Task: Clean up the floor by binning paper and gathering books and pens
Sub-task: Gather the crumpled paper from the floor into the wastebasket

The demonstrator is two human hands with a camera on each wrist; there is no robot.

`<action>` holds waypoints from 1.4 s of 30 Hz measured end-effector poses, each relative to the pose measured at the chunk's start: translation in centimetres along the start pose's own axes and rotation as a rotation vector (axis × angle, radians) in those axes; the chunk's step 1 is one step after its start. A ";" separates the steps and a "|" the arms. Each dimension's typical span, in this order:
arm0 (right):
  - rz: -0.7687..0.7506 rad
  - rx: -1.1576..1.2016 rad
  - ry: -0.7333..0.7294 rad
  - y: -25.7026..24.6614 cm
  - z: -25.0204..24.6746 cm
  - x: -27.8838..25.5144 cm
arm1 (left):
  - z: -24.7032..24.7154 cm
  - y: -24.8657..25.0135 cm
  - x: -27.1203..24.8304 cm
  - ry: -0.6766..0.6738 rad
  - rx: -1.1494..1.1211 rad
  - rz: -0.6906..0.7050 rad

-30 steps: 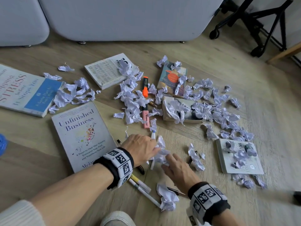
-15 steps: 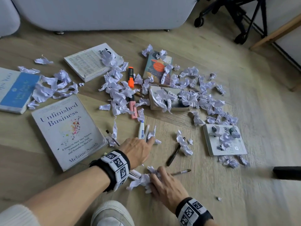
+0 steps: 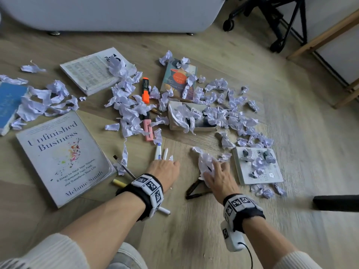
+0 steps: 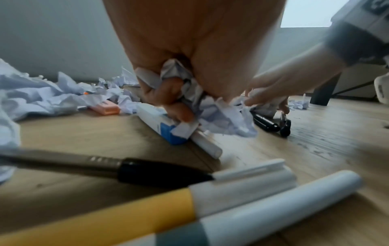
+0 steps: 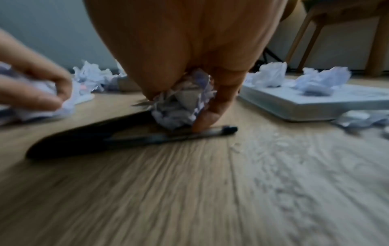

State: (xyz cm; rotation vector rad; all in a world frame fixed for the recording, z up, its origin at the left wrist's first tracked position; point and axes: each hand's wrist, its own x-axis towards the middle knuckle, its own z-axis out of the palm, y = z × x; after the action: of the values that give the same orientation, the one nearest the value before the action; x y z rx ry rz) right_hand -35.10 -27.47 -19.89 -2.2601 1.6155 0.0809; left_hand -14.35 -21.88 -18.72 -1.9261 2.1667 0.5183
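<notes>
The cleanup is at an early stage, to judge by the floor: crumpled paper scraps lie thick from nine o'clock across the middle to three o'clock, five books lie apart rather than stacked, and pens are scattered. No bin shows in any view, so I cannot tell how much paper has gone in.

The left hand sits at the centre, its fingers curled round a wad of crumpled paper, right on top of a white and blue pen. The right hand, at about four o'clock from it, grips a second paper wad in closed fingers, touching a black pen on the floor.

Left to do, as I judge it: nearly all the paper, every book, every pen.

Readable writing: the grey book at eight o'clock says "Unfinished Business", with "8 Steps to Heal Your Trauma, Transcend Your Past, and Transform Your Life" and "Melanie Smith". The pink highlighter reads "STABILO BOSS". The orange highlighter above it is unreadable. The white book at three o'clock shows "INV", the rest covered by paper. The blue book at nine o'clock, the teal book with an orange circle and the open printed book at eleven o'clock are too blurred to read.
</notes>
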 end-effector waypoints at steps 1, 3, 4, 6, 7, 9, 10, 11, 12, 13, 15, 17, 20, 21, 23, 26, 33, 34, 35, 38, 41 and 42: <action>-0.026 0.036 0.015 -0.3 0.5 0.3 | -0.1 -0.3 -0.2 0.028 -0.023 -0.007; -0.033 0.053 0.044 -0.9 1.1 0.9 | -0.7 -1.0 -0.7 0.074 -0.079 -0.014; -0.024 0.055 0.036 -1.0 1.0 1.2 | -1.2 -1.5 -0.9 0.093 -0.108 -0.014; -0.026 0.064 0.017 -1.3 0.3 1.8 | -2.2 -2.8 -1.4 0.146 -0.152 -0.027; -0.037 0.072 0.024 -1.5 -0.3 2.0 | -2.8 -3.5 -1.8 0.172 -0.172 -0.038; -0.076 0.116 0.078 -2.6 -1.8 2.4 | -4.1 -5.0 -2.7 0.210 -0.183 -0.054; -0.115 0.147 0.106 -3.7 -2.7 2.6 | -5.0 -5.9 -3.3 0.231 -0.169 -0.064; -0.161 0.181 0.124 -5.0 -3.7 3.0 | -6.0 -6.7 -3.9 0.251 -0.147 -0.074; -0.204 0.212 0.130 -6.6 -4.7 3.5 | -7.2 -7.6 -4.6 0.269 -0.129 -0.081; -0.249 0.241 0.126 -8.5 -5.8 4.1 | -8.5 -8.6 -5.4 0.291 -0.117 -0.093; -0.353 0.295 0.103 -13.0 -8.1 5.3 | -11.3 -10.8 -7.2 0.322 -0.111 -0.136; -0.476 0.336 0.114 -18.2 -10.2 6.4 | -14.0 -13.2 -9.5 0.357 -0.101 -0.196; -0.679 0.347 0.146 -27.0 -13.0 7.0 | -17.6 -17.2 -14.2 0.429 -0.059 -0.317; -0.739 0.358 0.143 -30.0 -13.8 6.8 | -18.8 -18.4 -16.1 0.445 -0.043 -0.355; -0.841 0.381 0.114 -36.3 -15.0 5.9 | -21.0 -20.9 -20.3 0.461 -0.023 -0.454; -1.014 0.449 -0.001 -45.4 -15.4 3.2 | -23.1 -24.1 -27.6 0.516 -0.030 -0.654; -1.312 0.579 -0.235 -59.9 -11.3 -7.0 | -18.7 -28.2 -44.0 0.638 -0.219 -1.214; -1.318 0.567 -0.268 -61.1 -10.2 -8.2 | -17.3 -28.5 -45.4 0.614 -0.242 -1.307; -1.312 0.558 -0.312 -62.1 -9.1 -9.2 | -15.9 -28.9 -46.5 0.580 -0.262 -1.394; -1.293 0.444 -0.416 -64.3 -5.6 -11.6 | -12.5 -29.6 -48.6 0.477 -0.407 -1.524; -1.361 0.224 -0.532 -64.7 -2.9 -13.2 | -10.6 -29.2 -49.5 0.415 -0.714 -1.605; -1.384 0.187 -0.530 -64.5 -2.4 -13.2 | -10.5 -29.0 -49.5 0.400 -0.767 -1.624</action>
State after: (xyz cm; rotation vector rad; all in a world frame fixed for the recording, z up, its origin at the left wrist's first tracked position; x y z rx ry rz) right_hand 19.61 1.87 2.16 -2.3884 -0.3230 0.1340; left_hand 21.77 16.98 5.58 -3.4075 -0.1910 0.5877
